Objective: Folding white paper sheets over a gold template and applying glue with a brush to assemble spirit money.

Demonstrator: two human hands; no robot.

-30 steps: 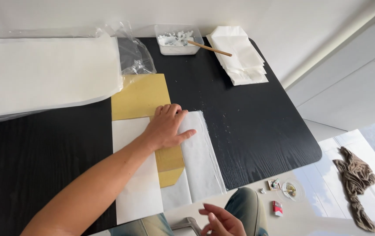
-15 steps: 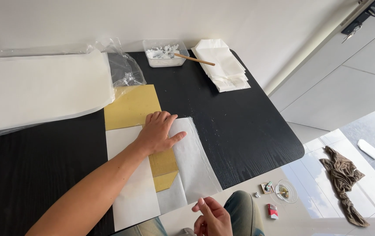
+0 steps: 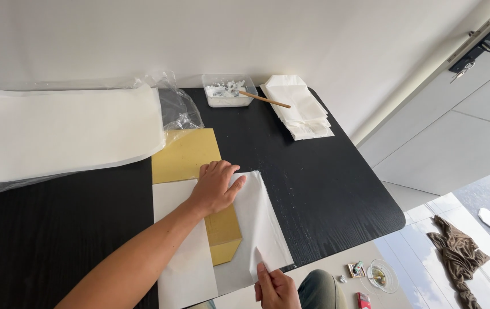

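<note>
**On the black table, two hands at a paper sheet**

From the head camera, looking down: the left hand point(image 3: 217, 186) lies flat, fingers spread and grasping nothing, pressing the white paper point(image 3: 259, 220) where it overlaps the gold sheet point(image 3: 185, 155) on the black table point(image 3: 325, 183). At the near edge, the right hand point(image 3: 276, 286) pinches the paper's lower corner. Farther back sit a glue tub point(image 3: 226, 91) with a stick point(image 3: 265, 100), folded white sheets point(image 3: 302, 109) and a large paper stack point(image 3: 68, 129).

Clear plastic bag point(image 3: 177, 109) — crumpled, beside the white sheet stack point(image 3: 68, 131).
</note>
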